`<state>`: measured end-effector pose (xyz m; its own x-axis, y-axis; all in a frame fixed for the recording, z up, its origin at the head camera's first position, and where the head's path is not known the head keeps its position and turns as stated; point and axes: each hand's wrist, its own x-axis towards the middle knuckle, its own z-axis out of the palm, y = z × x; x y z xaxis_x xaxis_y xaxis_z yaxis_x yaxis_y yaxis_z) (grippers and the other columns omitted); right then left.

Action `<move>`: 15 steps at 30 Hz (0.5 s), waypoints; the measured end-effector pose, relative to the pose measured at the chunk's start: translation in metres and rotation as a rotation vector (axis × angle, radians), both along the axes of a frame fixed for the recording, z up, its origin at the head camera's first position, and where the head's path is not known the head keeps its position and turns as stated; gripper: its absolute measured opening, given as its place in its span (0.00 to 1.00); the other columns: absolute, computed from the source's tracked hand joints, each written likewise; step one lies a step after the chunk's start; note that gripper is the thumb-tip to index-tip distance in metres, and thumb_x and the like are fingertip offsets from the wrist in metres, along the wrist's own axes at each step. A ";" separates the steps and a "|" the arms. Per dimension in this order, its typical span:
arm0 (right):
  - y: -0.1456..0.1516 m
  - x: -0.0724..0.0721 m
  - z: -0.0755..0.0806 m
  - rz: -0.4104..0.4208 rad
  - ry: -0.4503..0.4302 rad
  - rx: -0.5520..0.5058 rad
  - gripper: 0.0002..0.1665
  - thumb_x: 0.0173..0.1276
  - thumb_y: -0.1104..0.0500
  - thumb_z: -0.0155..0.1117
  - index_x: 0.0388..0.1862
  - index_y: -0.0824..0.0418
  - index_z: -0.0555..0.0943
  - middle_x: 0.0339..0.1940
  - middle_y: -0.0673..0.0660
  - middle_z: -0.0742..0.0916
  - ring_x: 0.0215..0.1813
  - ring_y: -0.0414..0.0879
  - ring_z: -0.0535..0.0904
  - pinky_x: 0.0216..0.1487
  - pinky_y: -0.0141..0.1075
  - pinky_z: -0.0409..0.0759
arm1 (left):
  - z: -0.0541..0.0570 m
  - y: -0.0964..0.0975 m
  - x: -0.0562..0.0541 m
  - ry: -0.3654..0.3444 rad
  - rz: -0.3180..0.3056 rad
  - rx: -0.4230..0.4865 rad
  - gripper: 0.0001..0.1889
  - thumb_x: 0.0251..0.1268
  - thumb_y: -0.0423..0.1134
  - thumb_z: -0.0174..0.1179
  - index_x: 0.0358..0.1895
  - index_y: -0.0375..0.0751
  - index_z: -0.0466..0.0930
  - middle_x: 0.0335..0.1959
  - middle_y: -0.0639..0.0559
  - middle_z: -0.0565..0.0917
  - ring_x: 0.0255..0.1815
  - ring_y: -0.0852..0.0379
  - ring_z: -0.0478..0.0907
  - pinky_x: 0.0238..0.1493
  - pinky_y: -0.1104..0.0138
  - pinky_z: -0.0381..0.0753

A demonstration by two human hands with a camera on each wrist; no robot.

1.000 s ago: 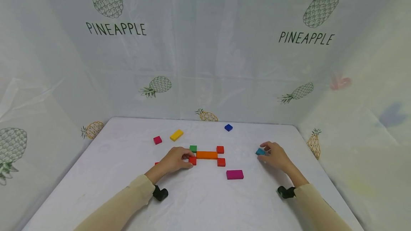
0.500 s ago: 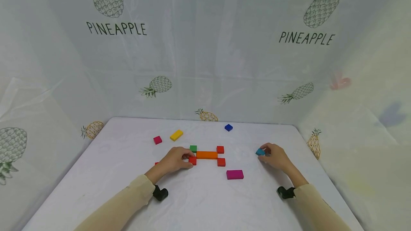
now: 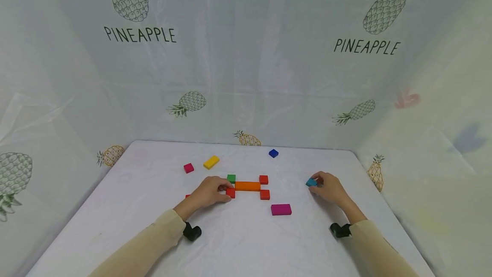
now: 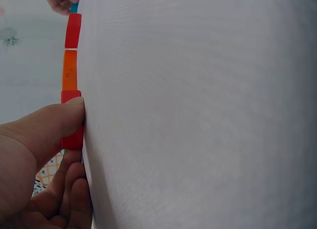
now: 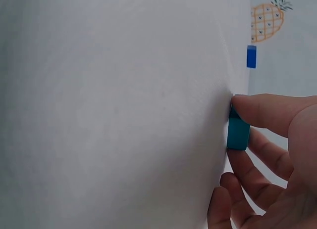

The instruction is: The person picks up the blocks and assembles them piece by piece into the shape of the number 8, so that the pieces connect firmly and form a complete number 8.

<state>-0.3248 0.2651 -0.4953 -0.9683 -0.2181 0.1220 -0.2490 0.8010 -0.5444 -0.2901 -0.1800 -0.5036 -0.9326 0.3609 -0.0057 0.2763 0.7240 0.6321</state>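
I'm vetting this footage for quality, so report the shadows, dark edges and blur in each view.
Head: fairly even light, soft shadow below the right hand; left wrist: upper-left pineapple print blurred, right edge darkened; right wrist: left edge darkened, broad soft shadow on the white tabletop beside the teal block.

Pineapple-print curtain point(image 3: 246, 63) behind white table point(image 3: 261, 247)

Middle block point(image 3: 247, 186) flanked at frame centre by four corner blocks point(image 3: 263, 179); left hand point(image 3: 210, 191) placed at lower-left one. Lower block point(image 3: 281, 210) set before them, right of centre. Side block point(image 3: 311, 182) held by right hand point(image 3: 329, 189), frame right.
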 end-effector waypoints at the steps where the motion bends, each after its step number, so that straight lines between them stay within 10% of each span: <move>1: 0.000 0.000 0.000 0.000 0.000 0.001 0.19 0.69 0.60 0.75 0.53 0.69 0.82 0.44 0.63 0.87 0.47 0.56 0.80 0.52 0.56 0.84 | 0.000 0.000 0.000 -0.003 0.003 -0.001 0.15 0.63 0.42 0.78 0.52 0.51 0.89 0.38 0.60 0.82 0.44 0.56 0.75 0.47 0.62 0.79; 15: -0.001 0.003 0.004 -0.061 -0.043 -0.014 0.20 0.71 0.58 0.74 0.55 0.68 0.82 0.45 0.63 0.86 0.47 0.56 0.80 0.49 0.51 0.83 | 0.003 0.002 0.002 -0.004 0.005 -0.008 0.15 0.64 0.42 0.77 0.52 0.51 0.89 0.38 0.59 0.82 0.44 0.56 0.75 0.47 0.62 0.78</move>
<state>-0.3218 0.2644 -0.4917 -0.9841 -0.1574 0.0829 -0.1765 0.8059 -0.5651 -0.2881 -0.1781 -0.5008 -0.9342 0.3564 -0.0127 0.2701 0.7302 0.6276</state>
